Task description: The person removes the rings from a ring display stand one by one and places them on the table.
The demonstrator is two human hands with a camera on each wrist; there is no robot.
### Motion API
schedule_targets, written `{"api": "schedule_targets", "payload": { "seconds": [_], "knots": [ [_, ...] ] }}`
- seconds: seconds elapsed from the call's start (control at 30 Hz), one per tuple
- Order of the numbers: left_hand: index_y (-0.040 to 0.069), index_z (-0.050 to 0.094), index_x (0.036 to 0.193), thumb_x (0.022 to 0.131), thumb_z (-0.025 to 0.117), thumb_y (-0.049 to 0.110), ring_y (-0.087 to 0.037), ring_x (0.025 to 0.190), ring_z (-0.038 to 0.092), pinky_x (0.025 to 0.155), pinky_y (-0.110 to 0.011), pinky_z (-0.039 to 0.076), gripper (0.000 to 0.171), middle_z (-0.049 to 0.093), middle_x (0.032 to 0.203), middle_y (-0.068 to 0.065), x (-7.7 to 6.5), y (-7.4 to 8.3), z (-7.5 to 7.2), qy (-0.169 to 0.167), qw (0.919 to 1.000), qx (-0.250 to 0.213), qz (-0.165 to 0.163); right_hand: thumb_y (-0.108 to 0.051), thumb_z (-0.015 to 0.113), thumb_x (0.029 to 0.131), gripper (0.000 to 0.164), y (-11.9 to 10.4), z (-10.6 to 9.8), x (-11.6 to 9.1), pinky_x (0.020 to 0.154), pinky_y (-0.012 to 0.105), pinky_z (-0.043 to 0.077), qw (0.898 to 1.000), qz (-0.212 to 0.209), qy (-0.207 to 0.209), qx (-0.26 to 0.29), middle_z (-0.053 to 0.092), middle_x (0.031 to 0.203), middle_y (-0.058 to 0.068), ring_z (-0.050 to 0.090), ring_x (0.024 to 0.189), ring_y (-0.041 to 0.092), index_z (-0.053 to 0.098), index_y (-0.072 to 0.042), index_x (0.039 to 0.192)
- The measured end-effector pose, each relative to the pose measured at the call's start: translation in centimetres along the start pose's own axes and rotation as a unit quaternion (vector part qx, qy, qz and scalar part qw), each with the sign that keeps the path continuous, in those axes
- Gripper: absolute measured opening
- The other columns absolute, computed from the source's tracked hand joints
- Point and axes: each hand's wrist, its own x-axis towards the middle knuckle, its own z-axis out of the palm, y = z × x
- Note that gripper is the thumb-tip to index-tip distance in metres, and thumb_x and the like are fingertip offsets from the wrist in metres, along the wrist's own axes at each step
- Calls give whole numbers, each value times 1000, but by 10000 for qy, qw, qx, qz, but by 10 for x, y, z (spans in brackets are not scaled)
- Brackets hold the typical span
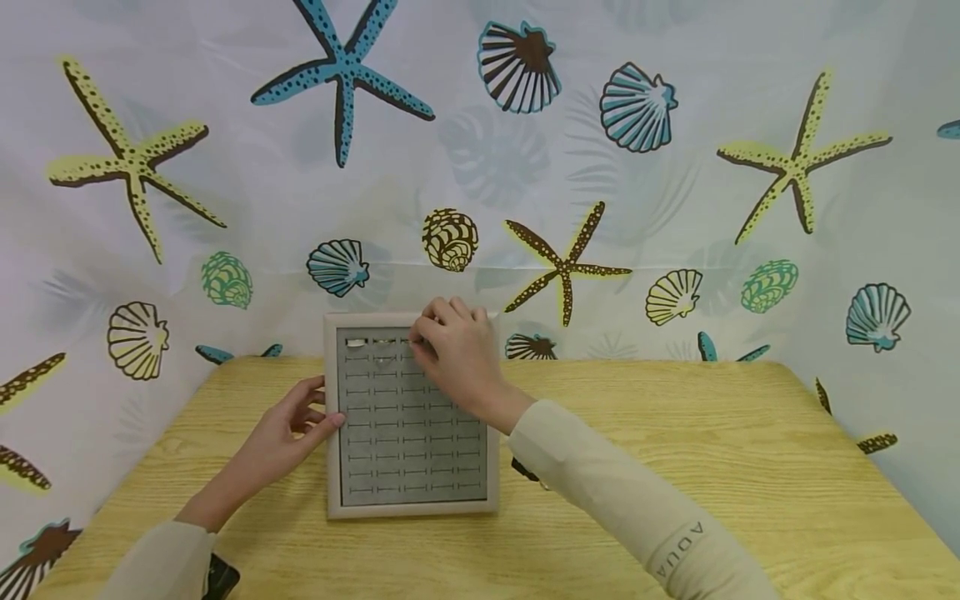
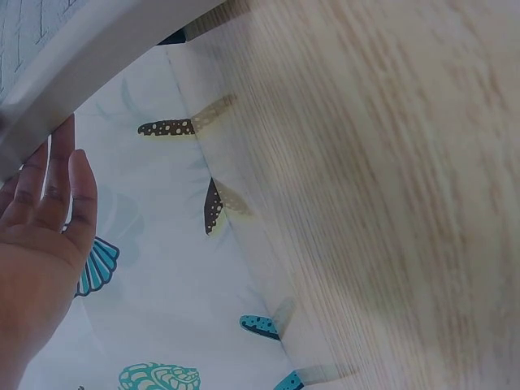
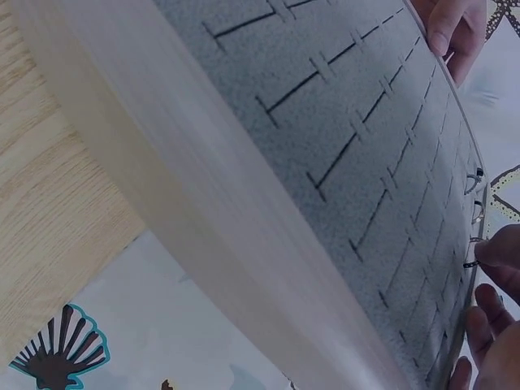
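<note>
A ring display board (image 1: 408, 433) with a pale frame and a grey slotted face stands upright on the table. My left hand (image 1: 288, 425) grips its left edge, thumb on the front of the frame and fingers around the side. At the top row, my right hand (image 1: 461, 354) pinches a small dark-edged ring (image 3: 471, 264) against a slot. Its fingertips hide most of that ring. Further left along the same row sit a wide silvery ring (image 1: 356, 342) and a thinner ring (image 1: 383, 341).
The board stands on a light wood table (image 1: 637, 442). Behind it hangs a white curtain (image 1: 405, 192) printed with shells and starfish. A small black object (image 1: 523, 469) shows beside the right forearm, and another black piece (image 1: 221, 577) by the left sleeve.
</note>
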Motion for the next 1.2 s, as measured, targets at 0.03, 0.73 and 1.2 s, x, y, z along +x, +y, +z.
{"api": "schedule_targets", "payload": {
  "seconds": [0.03,0.73,1.2],
  "knots": [
    [11,33,138,91,57,22,-12,89,62,74,-23,49,54,58,114,-12,0,0,0,0,10000,-2,0,-21,64,85,6,0,0,0,64,29,31,10000,-6,-14,42,57,88,-5,48,76,12,65,-21,79],
    [11,34,137,91,57,22,-10,87,62,73,-24,50,53,58,112,-12,0,0,0,-10,10000,-48,74,-14,64,84,4,5,-14,1,65,28,27,9880,253,-168,1514,57,85,-1,48,78,16,64,-13,80],
    [11,34,138,91,57,21,-9,87,62,72,-24,50,53,58,112,-11,0,-2,1,-5,9999,-60,90,-11,66,79,5,23,-37,-19,71,33,40,9898,128,-218,1401,57,82,0,50,77,16,64,-14,77]
  ]
}}
